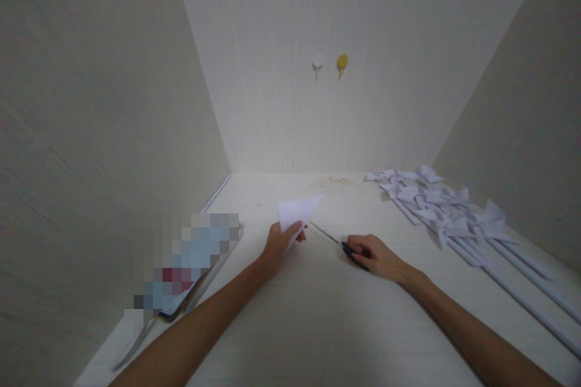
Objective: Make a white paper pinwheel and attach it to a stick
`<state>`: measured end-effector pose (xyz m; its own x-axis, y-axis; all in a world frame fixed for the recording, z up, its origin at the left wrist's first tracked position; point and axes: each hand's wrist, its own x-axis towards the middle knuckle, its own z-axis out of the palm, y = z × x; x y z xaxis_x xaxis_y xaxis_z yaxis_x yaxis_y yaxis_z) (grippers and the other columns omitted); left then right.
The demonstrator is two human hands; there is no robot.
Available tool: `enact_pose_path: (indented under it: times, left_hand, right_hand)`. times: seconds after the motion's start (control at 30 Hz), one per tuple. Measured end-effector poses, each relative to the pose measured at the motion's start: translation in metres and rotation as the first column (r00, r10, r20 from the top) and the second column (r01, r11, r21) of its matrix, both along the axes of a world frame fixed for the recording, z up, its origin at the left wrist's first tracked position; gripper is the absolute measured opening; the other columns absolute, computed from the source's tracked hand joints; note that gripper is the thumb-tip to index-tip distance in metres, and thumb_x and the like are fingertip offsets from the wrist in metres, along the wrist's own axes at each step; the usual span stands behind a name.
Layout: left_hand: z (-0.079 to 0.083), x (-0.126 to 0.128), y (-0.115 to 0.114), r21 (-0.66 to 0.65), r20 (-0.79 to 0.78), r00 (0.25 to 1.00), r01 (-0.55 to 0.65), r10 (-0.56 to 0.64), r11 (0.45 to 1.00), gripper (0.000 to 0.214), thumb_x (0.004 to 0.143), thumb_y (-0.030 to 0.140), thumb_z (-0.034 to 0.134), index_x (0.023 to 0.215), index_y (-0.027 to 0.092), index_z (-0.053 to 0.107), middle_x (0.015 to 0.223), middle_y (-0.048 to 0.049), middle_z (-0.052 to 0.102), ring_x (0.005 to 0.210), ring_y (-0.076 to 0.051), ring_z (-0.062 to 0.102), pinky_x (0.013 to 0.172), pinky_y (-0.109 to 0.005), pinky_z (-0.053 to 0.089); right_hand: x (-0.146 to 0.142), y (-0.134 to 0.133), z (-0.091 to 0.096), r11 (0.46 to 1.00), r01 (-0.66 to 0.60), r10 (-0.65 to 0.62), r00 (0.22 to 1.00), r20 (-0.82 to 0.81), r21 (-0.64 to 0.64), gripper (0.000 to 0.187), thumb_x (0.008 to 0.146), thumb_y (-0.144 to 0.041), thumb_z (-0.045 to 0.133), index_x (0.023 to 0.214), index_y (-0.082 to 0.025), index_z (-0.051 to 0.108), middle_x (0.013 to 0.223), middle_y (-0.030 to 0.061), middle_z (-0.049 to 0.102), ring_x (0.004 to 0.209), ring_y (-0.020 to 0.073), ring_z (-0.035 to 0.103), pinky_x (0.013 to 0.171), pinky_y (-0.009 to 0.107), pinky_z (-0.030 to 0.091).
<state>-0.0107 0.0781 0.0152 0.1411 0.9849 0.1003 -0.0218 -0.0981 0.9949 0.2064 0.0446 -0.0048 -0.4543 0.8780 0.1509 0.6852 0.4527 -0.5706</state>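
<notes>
My left hand [278, 245] pinches a white piece of folded paper [297, 211], roughly triangular, with the thumb on its near face. It is held up over the pale tabletop [290, 326]. To the right, my right hand [374, 256] is wrapped round the black handles of a pair of scissors [325, 233]. The blades point up and left toward the paper, with a small gap between tip and paper. They look closed or nearly so.
On the right lie several white paper pinwheels [436, 202] on long white sticks [512, 290]. A blurred-out flat device [190, 272] leans at the left wall with a white cable. Two hooks, one white [317, 61] and one yellow [342, 62], hang on the back wall.
</notes>
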Motion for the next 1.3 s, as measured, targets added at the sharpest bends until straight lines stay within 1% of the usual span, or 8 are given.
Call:
enact_pose_path:
  times: [0.17, 0.3, 0.53, 0.67, 0.8, 0.93, 1.1, 1.3]
  left_hand:
    - [-0.006, -0.001, 0.002, 0.02, -0.006, 1.0, 0.029, -0.029, 0.999, 0.027, 0.067, 0.034, 0.049, 0.05, 0.014, 0.056, 0.054, -0.0011, 0.057, 0.053, -0.012, 0.051, 0.057, -0.025, 0.039]
    - [-0.011, -0.002, 0.004, 0.035, 0.006, 0.998, 0.055, -0.055, 0.998, 0.026, 0.069, 0.034, 0.049, 0.055, 0.014, 0.057, 0.054, -0.0006, 0.058, 0.055, -0.013, 0.052, 0.059, -0.025, 0.039]
    - [-0.008, -0.001, 0.003, 0.033, -0.051, 0.998, 0.041, -0.039, 0.999, 0.031, 0.069, 0.035, 0.048, 0.046, 0.016, 0.054, 0.061, -0.0037, 0.061, 0.061, -0.015, 0.055, 0.062, -0.025, 0.041]
    - [-0.007, -0.002, 0.002, 0.045, -0.065, 0.997, 0.052, -0.049, 0.998, 0.031, 0.069, 0.036, 0.048, 0.047, 0.016, 0.054, 0.062, -0.0036, 0.062, 0.065, -0.016, 0.056, 0.063, -0.025, 0.041]
    - [-0.008, -0.002, 0.002, 0.058, -0.051, 0.998, 0.05, -0.047, 0.997, 0.03, 0.069, 0.036, 0.048, 0.047, 0.016, 0.054, 0.059, -0.0022, 0.06, 0.06, -0.014, 0.054, 0.062, -0.025, 0.04]
    - [-0.007, -0.002, 0.002, 0.044, -0.089, 0.996, 0.033, -0.028, 0.998, 0.03, 0.068, 0.037, 0.048, 0.048, 0.015, 0.055, 0.054, -0.0016, 0.058, 0.054, -0.014, 0.052, 0.059, -0.025, 0.041]
    - [-0.004, -0.001, 0.0, 0.074, -0.14, 0.99, 0.015, -0.005, 0.997, 0.031, 0.067, 0.036, 0.049, 0.044, 0.015, 0.053, 0.056, -0.0027, 0.059, 0.056, -0.014, 0.053, 0.058, -0.025, 0.04]
    - [-0.005, 0.0, 0.001, 0.112, -0.225, 0.972, -0.049, 0.073, 0.993, 0.025, 0.063, 0.03, 0.051, 0.042, 0.016, 0.052, 0.047, 0.0001, 0.055, 0.051, -0.013, 0.052, 0.055, -0.024, 0.039]
  right_hand:
    - [-0.001, -0.003, 0.003, 0.987, 0.118, -0.137, 0.97, 0.199, 0.109, 0.019, 0.072, -0.033, 0.043, 0.061, -0.019, 0.039, 0.052, -0.0047, 0.039, 0.049, 0.0093, 0.034, 0.048, 0.022, 0.02]
    - [-0.002, -0.006, 0.005, 0.982, 0.137, -0.168, 0.948, 0.269, 0.13, 0.019, 0.074, -0.036, 0.041, 0.065, -0.019, 0.042, 0.054, -0.0033, 0.044, 0.05, 0.0106, 0.039, 0.048, 0.022, 0.02]
    - [-0.003, -0.006, 0.006, 0.98, 0.129, -0.171, 0.934, 0.313, 0.152, 0.02, 0.074, -0.038, 0.041, 0.067, -0.019, 0.045, 0.055, -0.002, 0.048, 0.051, 0.0113, 0.041, 0.048, 0.022, 0.019]
    - [-0.003, -0.006, 0.007, 0.98, 0.125, -0.172, 0.93, 0.326, 0.157, 0.02, 0.074, -0.038, 0.041, 0.068, -0.019, 0.045, 0.056, -0.0018, 0.049, 0.051, 0.0114, 0.041, 0.048, 0.022, 0.019]
    - [-0.003, -0.007, 0.006, 0.978, 0.118, -0.17, 0.928, 0.332, 0.171, 0.021, 0.075, -0.038, 0.04, 0.068, -0.02, 0.044, 0.056, -0.0018, 0.049, 0.051, 0.0115, 0.042, 0.048, 0.022, 0.018]
    - [-0.004, -0.008, 0.008, 0.979, 0.107, -0.162, 0.926, 0.341, 0.174, 0.021, 0.075, -0.039, 0.04, 0.068, -0.02, 0.044, 0.056, -0.0014, 0.049, 0.052, 0.0119, 0.042, 0.048, 0.022, 0.018]
    - [-0.005, -0.008, 0.01, 0.979, 0.126, -0.176, 0.918, 0.354, 0.16, 0.018, 0.074, -0.037, 0.042, 0.069, -0.02, 0.046, 0.058, -0.0008, 0.051, 0.053, 0.012, 0.043, 0.048, 0.022, 0.018]
    - [-0.005, -0.008, 0.009, 0.979, 0.107, -0.163, 0.921, 0.355, 0.172, 0.018, 0.075, -0.037, 0.041, 0.07, -0.02, 0.046, 0.058, -0.0005, 0.052, 0.053, 0.0126, 0.044, 0.049, 0.022, 0.018]
